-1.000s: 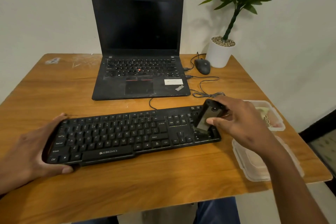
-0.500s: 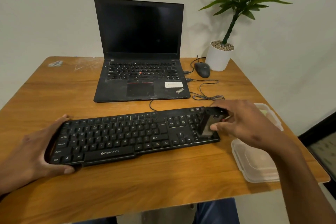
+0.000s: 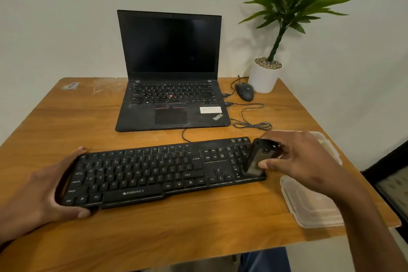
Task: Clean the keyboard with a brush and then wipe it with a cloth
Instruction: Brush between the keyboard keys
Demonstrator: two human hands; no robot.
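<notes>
The keyboard (image 3: 163,172) lies near the tabletop's (image 3: 154,234) front edge, gripped at its left end by the left hand (image 3: 44,192). The brush (image 3: 257,158) is pinched by the right hand (image 3: 302,161) over the number pad. Brushing appears underway; wiping remains, and no cloth is seen.

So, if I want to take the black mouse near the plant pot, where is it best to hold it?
Hold the mouse across its two long sides, hand coming from above. Its rounded back faces up, and its cable leaves at the far end, so the sides are free.
</notes>
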